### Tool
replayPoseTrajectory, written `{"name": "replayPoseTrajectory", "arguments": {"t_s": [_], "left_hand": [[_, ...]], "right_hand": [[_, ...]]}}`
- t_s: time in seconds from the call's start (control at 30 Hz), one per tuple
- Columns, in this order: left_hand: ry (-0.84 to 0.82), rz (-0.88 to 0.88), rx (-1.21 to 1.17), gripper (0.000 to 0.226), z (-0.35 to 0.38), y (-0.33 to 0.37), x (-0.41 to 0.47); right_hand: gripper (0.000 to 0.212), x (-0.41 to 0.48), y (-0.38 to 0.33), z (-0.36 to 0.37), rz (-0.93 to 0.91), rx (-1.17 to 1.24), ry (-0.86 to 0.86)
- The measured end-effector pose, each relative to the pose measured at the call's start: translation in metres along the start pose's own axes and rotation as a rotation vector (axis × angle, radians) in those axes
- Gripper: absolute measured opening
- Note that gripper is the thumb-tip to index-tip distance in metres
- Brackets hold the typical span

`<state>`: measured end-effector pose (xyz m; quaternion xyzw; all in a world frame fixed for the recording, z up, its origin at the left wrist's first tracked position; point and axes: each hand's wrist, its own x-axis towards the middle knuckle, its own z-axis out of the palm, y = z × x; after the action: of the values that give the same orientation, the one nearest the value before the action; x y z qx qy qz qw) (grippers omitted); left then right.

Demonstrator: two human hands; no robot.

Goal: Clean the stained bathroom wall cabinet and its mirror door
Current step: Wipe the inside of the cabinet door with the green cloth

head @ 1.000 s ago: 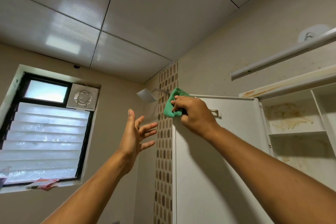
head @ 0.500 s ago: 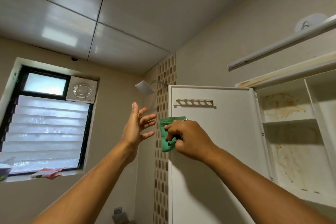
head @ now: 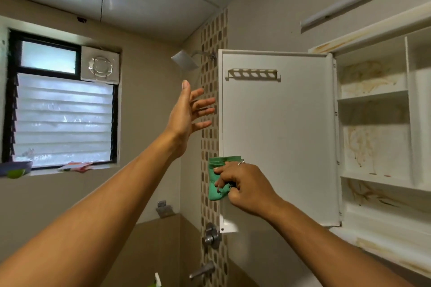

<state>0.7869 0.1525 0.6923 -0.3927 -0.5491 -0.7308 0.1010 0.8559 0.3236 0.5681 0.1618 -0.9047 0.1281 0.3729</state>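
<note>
Cloth (head: 215, 185) on the free edge of the open door

The right hand (head: 246, 187) bunches the green cloth in curled fingers and presses it against the outer edge of the cabinet door (head: 277, 137), low down, so the fabric folds round the edge and rubs both sides at once. The door stands swung wide with its plain white inner face toward the camera. Its mirror side is turned away and out of sight. The left hand (head: 190, 112) is raised just beside the same edge, higher up, with fingers spread and holding nothing. It is probably there to steady the door against the push, though I cannot tell whether the fingertips touch it.

The door panel looks smooth and flat, with a small slotted rack (head: 253, 75) near its top. The cloth is soft and crumpled. Past the hinge, the cabinet (head: 373, 140) has white shelves streaked with runny brown stains, seemingly not yet wiped.
</note>
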Motion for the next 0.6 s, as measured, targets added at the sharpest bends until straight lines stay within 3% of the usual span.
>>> {"name": "replayPoseTrajectory", "arguments": {"t_s": [0.2,0.43,0.53,0.6], "left_hand": [[-0.042,0.001,0.058,0.054,0.008,-0.016,-0.024],[-0.143,0.012,0.109,0.091,0.025,-0.017,-0.04],[-0.132,0.035,0.107,0.091,0.025,-0.016,-0.037],[-0.136,0.041,0.104,0.089,0.022,-0.018,-0.035]], "right_hand": [[0.036,-0.056,0.0,0.049,0.159,0.145,-0.059],[0.037,-0.054,-0.002,0.032,0.339,0.585,-0.052],[0.03,-0.038,-0.002,-0.01,0.32,0.623,0.125],[0.026,-0.022,-0.004,-0.042,0.301,0.49,0.391]]}}
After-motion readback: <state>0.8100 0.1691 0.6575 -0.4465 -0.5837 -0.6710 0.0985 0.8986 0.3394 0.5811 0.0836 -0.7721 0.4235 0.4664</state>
